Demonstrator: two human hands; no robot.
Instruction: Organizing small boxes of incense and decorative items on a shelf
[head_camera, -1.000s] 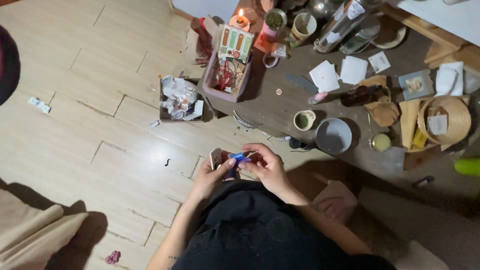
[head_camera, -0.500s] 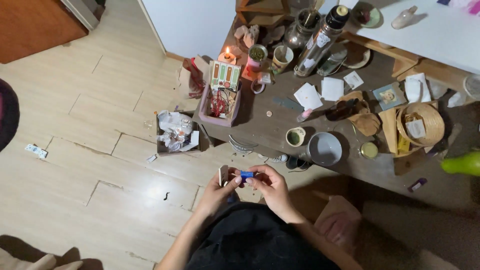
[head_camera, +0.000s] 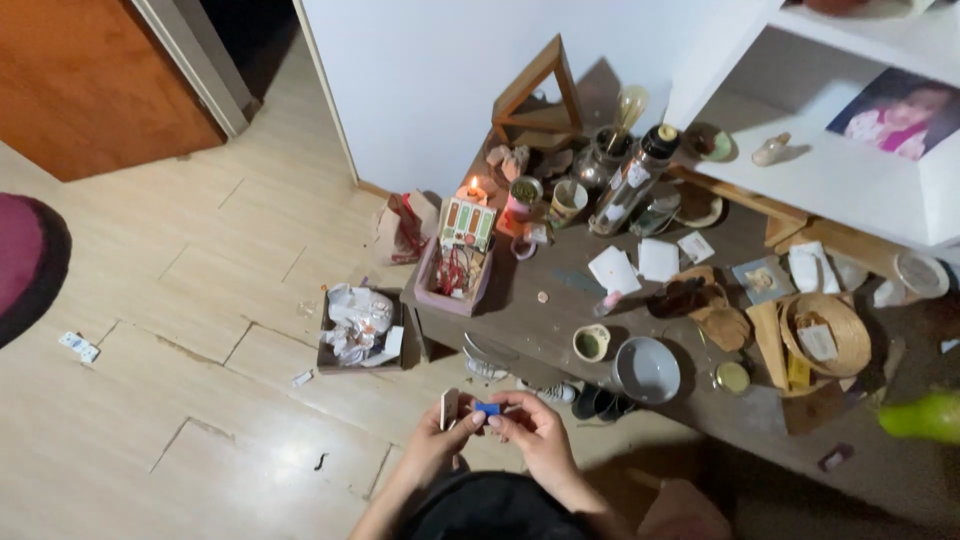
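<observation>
My left hand (head_camera: 437, 442) and my right hand (head_camera: 536, 430) meet in front of my body, low in the head view. Between their fingertips sits a small blue object (head_camera: 487, 408), pinched from both sides. A small pale flat item (head_camera: 448, 407) stands upright against my left fingers. Both hands hover above the wooden floor, just in front of the low dark table (head_camera: 560, 310). What the blue object is cannot be made out.
The table carries a lit candle (head_camera: 473, 188), a pink box (head_camera: 452, 283), cups, a grey bowl (head_camera: 646, 370), paper notes, a woven basket (head_camera: 826, 333) and a tall bottle (head_camera: 637, 176). A box of crumpled rubbish (head_camera: 360, 325) and a paper bag (head_camera: 402, 228) stand on the floor. White shelf at right.
The view has tilted up, so the wall, door and shelf have come into sight. My hands stay together on the blue object and sit lower in the frame.
</observation>
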